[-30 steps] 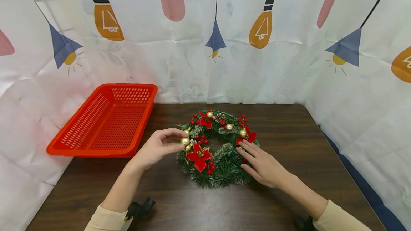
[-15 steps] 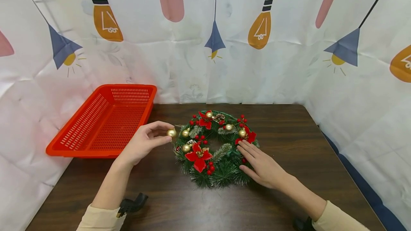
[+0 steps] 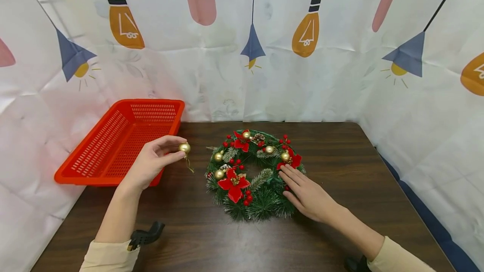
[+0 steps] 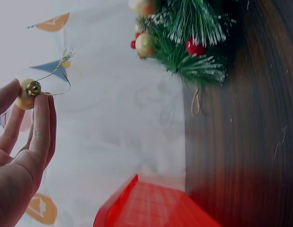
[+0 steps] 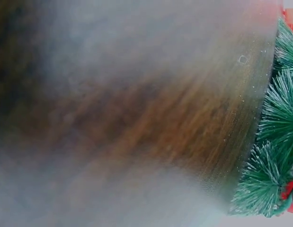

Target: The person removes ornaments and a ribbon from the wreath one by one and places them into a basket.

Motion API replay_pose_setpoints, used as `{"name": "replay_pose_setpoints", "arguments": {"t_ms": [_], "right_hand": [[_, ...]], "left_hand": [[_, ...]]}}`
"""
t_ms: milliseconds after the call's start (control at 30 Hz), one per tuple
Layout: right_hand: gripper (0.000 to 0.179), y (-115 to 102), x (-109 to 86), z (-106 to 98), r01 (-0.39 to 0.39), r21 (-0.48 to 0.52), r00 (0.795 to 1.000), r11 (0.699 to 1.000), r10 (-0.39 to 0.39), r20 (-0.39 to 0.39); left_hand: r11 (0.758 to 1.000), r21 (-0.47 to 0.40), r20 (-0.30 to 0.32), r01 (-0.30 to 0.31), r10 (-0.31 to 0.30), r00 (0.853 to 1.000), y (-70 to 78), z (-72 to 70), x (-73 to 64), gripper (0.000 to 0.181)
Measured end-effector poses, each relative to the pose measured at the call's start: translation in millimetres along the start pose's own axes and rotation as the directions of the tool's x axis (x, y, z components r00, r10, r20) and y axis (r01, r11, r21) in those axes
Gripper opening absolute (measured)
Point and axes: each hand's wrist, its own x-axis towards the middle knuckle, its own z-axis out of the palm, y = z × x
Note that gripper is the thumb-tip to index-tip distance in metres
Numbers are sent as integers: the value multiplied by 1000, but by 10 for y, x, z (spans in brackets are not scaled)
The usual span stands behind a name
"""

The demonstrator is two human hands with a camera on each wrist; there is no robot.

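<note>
Between thumb and fingertips, my left hand (image 3: 153,158) pinches a gold bauble (image 3: 184,147), held above the table near the basket's right side. In the left wrist view the bauble (image 4: 28,94) shows its gold cap and a thin string loop dangling from it. A green Christmas wreath (image 3: 261,205) lies on the table, trimmed with red poinsettias, red berries, pine cones and several gold baubles. My right hand (image 3: 311,196) rests on the wreath's right side with its fingers extended. The right wrist view catches only the wreath's frosted needles (image 5: 279,118) at its edge.
A red plastic basket (image 3: 113,179) with perforated sides sits at the back left of the dark wooden table (image 3: 340,158). Behind stands a white curtain (image 3: 223,87) printed with lamps and bulbs.
My left hand has drawn the gold bauble off the wreath's left side and carried it leftward towards the red basket. The right hand has stayed on the wreath.
</note>
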Motion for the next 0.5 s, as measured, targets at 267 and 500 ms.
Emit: {"name": "replay_pose_setpoints", "arguments": {"t_ms": [267, 500], "right_hand": [[56, 5, 12, -5, 23, -9, 999, 1000, -23, -37], [56, 23, 5, -2, 31, -3, 998, 1000, -31, -50]], "left_hand": [[998, 40, -57, 41, -39, 998, 15, -140, -14, 37], [997, 62, -79, 35, -30, 996, 9, -231, -11, 36]]}}
